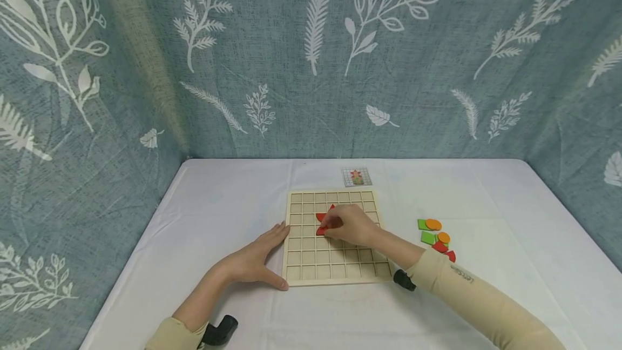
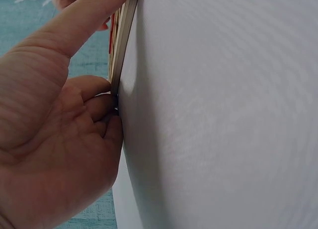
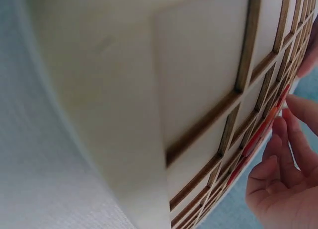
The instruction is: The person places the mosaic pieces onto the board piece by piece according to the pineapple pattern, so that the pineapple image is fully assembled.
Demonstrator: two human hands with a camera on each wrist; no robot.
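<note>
A square wooden grid board (image 1: 294, 273) lies on the table, with red pieces (image 1: 320, 216) set in its cells near the middle. Over the board, my right hand (image 1: 351, 224) pinches a red quarter-round piece (image 1: 320, 231) between thumb and fingers, low in a cell left of centre. In the right wrist view the fingertips (image 3: 283, 120) are right at the board's surface beside the red pieces. My left hand (image 1: 255, 257) lies spread at the board's left side, fingertips on the edge and thumb by the near left corner.
Behind the board lies a small pattern card (image 1: 357, 177) with a coloured figure on a grid. Right of the board are loose flat pieces: green squares (image 1: 427, 238), orange rounds (image 1: 433, 224) and red quarter-rounds (image 1: 439, 247). A patterned curtain (image 1: 291, 96) encloses the white-covered table (image 1: 233, 193).
</note>
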